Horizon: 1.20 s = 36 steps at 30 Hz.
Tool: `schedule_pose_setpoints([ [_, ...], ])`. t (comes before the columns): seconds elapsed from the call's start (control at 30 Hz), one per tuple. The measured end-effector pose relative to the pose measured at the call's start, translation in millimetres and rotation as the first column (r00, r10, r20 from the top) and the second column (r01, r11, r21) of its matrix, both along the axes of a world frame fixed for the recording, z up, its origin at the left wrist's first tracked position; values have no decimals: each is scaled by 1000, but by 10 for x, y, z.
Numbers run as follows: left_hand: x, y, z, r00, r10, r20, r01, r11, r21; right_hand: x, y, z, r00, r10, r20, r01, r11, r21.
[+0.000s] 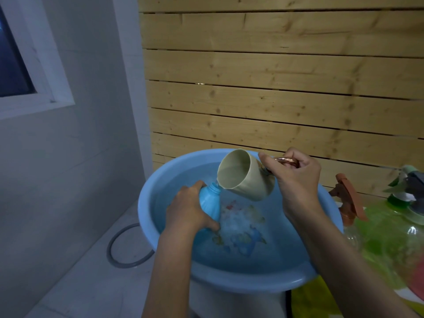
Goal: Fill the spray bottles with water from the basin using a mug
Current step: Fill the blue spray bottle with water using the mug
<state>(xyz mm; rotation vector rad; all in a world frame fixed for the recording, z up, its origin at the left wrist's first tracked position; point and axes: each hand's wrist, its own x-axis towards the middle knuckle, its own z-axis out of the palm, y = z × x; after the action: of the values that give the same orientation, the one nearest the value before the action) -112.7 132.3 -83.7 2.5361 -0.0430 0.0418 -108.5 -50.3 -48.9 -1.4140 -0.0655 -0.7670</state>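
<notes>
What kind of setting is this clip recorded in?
Likely a home wash or utility corner: a round blue plastic basin of water, a grey hose loop on the pale floor, and a wooden slat wall behind.

Glossy blue plastic basin (252, 280), matt beige mug (249, 180), knotty unfinished wooden slat wall (275, 88).

Head view, close above basin (252, 282)

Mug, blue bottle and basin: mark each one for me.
Mug (253, 182): head view, on its outer side wall.
Blue bottle (210, 203): head view, on its shoulder below the neck.
Basin (252, 280): head view, on the near rim.
</notes>
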Motion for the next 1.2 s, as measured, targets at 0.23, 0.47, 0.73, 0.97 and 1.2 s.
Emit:
schedule_pose_setpoints([
  [0.23, 0, -3, 6, 1000, -5, -7, 5, 1000, -1, -2, 5, -1, 1000, -6, 13, 7, 1000, -26],
  [0.47, -4, -7, -1, 1000, -15, 6, 15, 1000, -17, 6, 6, -7, 1000, -16, 26, 17, 998, -59],
  [0.73, 16, -2, -18, 1000, -14, 10, 14, 999, -31, -9, 21, -11, 996, -44, 84, 56, 988, -143],
  [0.97, 26, 1, -18, 1000, -11, 16, 12, 999, -31, -20, 28, 3, 994, -57, 98, 72, 986, -153],
  [1.2, 25, 2, -32, 1000, -19, 21, 20, 999, -27, -31, 23, 9, 993, -59, 97, 72, 988, -134],
])
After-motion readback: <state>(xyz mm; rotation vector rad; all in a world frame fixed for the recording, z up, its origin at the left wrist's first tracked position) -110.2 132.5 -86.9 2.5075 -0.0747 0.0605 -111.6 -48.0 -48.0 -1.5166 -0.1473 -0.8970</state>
